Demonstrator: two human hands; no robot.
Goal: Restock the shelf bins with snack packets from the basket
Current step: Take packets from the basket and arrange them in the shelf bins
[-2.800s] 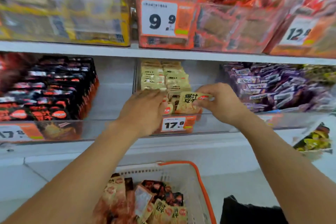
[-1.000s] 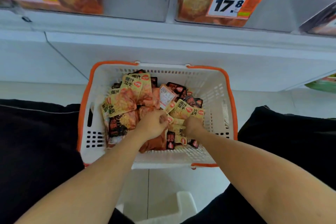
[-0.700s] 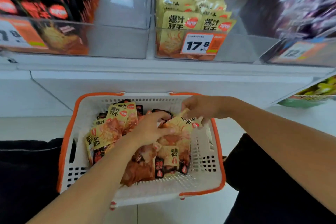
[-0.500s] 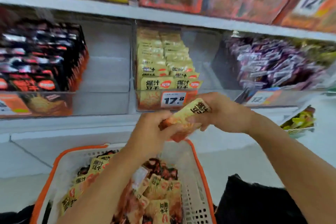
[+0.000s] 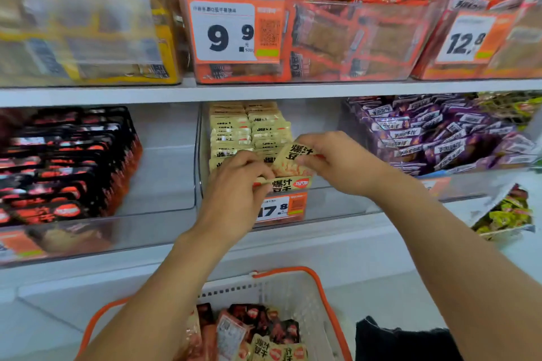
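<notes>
Down low, basket (image 5: 296, 287): one white basket with orange rim, many snack packets inside.
Left hand (image 5: 234, 193): fingers curled, pinching a yellow packet's (image 5: 289, 183) top edge at the bin front.
Right hand (image 5: 337, 161): fingers pinching one tilted yellow snack packet (image 5: 289, 163) over the middle bin (image 5: 322, 205).
Middle bin: two rows of yellow packets.
Up top, price tags: two, 9.9 (image 5: 224, 32) and 12.8 (image 5: 465, 39).

Price tags (image 5: 224, 34): 9.9, 12.8, 17.8

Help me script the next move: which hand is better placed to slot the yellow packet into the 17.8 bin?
Probably the right hand: it pinches the yellow packet just above the bin's front row. The left hand rests at that front row.
</notes>
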